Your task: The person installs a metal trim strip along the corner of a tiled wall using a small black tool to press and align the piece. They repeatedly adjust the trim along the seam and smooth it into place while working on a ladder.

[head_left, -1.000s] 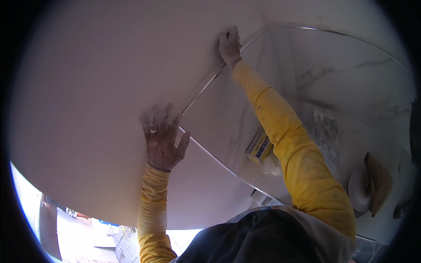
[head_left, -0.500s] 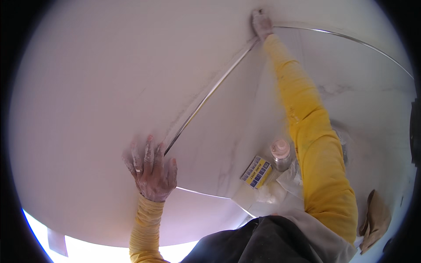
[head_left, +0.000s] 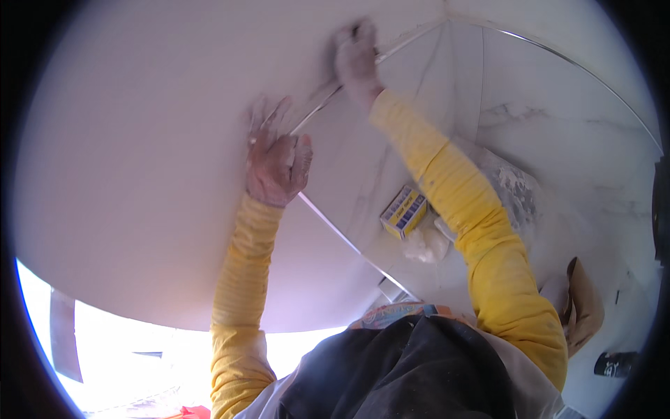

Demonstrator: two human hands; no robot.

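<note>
Both my hands are dusted white and raised to a smooth white surface [head_left: 153,153]. My left hand [head_left: 274,164] rests against it beside the metal trim strip [head_left: 321,107], some fingers stretched apart and others bent, with nothing seen in it. Farther up the same strip, my right hand [head_left: 358,66] is closed and pressed to the white surface just above the trim. Something dark shows at its fingertips, but blur and the fingers hide what it is. Grey smudges run along the trim near both hands. Below the strip lies a marble-patterned panel [head_left: 349,160].
A yellow and blue box [head_left: 404,211] sits low beside a crumpled white thing [head_left: 426,243]. Behind my right forearm is a clear plastic bag [head_left: 516,188]. A brown folded piece [head_left: 585,307] and a black cylinder [head_left: 615,364] are at the lower right. Another trim strip [head_left: 572,61] curves along the upper right.
My right hand has moved left, away from the corner and along the trim. My left hand has shifted up and right, closer to it. The view has shifted; my arm now hides the pink-lidded bottle.
</note>
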